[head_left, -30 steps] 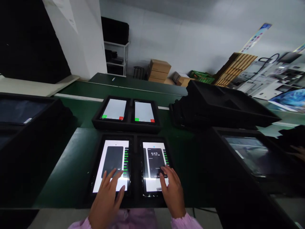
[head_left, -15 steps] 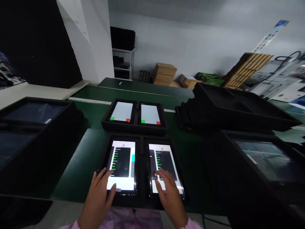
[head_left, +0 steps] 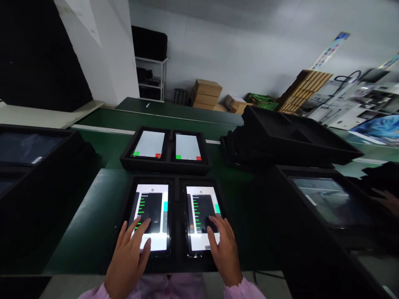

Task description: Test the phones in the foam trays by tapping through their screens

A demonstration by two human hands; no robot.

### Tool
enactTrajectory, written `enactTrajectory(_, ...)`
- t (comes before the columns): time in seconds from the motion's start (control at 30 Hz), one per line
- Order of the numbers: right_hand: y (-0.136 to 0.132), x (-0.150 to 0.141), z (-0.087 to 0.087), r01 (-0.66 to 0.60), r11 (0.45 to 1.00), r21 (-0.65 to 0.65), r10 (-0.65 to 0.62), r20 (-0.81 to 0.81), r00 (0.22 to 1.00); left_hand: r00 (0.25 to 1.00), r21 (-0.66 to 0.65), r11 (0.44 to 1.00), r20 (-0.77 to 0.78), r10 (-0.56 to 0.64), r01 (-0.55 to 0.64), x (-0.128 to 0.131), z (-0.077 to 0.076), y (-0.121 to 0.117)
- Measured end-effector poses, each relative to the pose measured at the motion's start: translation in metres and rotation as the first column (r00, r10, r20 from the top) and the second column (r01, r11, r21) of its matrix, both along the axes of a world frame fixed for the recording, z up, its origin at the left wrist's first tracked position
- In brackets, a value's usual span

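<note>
Two lit tablets lie side by side in a black foam tray at the table's near edge. Over the lower left part of the left tablet is my left hand, fingers spread, its fingertips at the screen. My right hand reaches over the lower right of the right tablet, thumb and fingers apart at the glass. Both screens show a dark panel with green text lines on white. Whether the fingertips press the glass I cannot tell. Neither hand grips anything.
Behind stands another black tray with two tablets showing white screens and green and red corners. Stacked trays with dark tablets flank me at left and right. Empty-looking trays pile up beyond. Another person's hand is at far right.
My left fingertips have moved toward the middle of the left screen. My right hand has shifted rightward across the right tablet, whose dark panel has slid left. The camera view has turned right.
</note>
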State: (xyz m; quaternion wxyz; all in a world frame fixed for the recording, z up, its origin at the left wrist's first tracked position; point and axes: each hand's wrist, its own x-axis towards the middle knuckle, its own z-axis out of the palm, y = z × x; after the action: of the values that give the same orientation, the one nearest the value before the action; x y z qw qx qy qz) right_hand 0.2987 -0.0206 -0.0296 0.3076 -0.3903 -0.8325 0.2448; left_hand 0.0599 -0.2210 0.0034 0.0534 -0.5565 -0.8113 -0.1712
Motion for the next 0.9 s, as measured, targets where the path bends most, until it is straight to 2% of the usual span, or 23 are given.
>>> enactTrajectory(0.23, 0.001, -0.003, -0.003, 0.034, 0.999, 0.027, -0.034, 0.001, 0.999, 0.996, 0.004, 0.999, -0.075, -0.051, 0.052, -0.001, -0.002, 0.005)
enactTrajectory(0.33, 0.001, -0.002, -0.004, 0.020, 1.000, 0.002, -0.020, 0.013, 1.000, 0.998, -0.007, 0.998, -0.023, -0.059, 0.059, -0.001, -0.004, 0.003)
enactTrajectory(0.43, 0.007, 0.006, 0.004, 0.043, 0.997, -0.067, -0.046, -0.051, 0.998, 0.997, 0.032, 0.999, 0.072, -0.012, 0.010, -0.005, 0.004, -0.001)
enactTrajectory(0.57, 0.041, 0.010, 0.027, 0.047, 0.989, -0.138, -0.061, -0.099, 0.993, 0.960, 0.167, 0.975, 0.262, 0.098, -0.145, -0.030, 0.031, 0.007)
enactTrajectory(0.63, 0.066, 0.004, 0.033, 0.037, 0.996, -0.080, -0.048, -0.142, 0.989, 0.898, 0.236, 0.933, 0.411, 0.157, -0.271, -0.050, 0.043, 0.019)
enactTrajectory(0.7, 0.089, -0.009, 0.032, 0.069, 0.997, -0.023, -0.072, -0.202, 0.977, 0.824, 0.303, 0.870, 0.537, 0.182, -0.389, -0.068, 0.047, 0.035)
enactTrajectory(0.77, 0.106, -0.021, 0.024, 0.108, 0.994, -0.012, -0.108, -0.233, 0.966, 0.790, 0.330, 0.827, 0.578, 0.205, -0.456, -0.081, 0.043, 0.050)
enactTrajectory(0.8, 0.110, -0.025, 0.019, 0.121, 0.993, -0.016, -0.121, -0.232, 0.965, 0.795, 0.318, 0.832, 0.567, 0.217, -0.454, -0.086, 0.038, 0.056)
enactTrajectory(0.9, 0.114, -0.030, 0.006, 0.091, 0.996, -0.013, -0.092, -0.201, 0.975, 0.843, 0.207, 0.905, 0.484, 0.237, -0.373, -0.094, 0.022, 0.064)
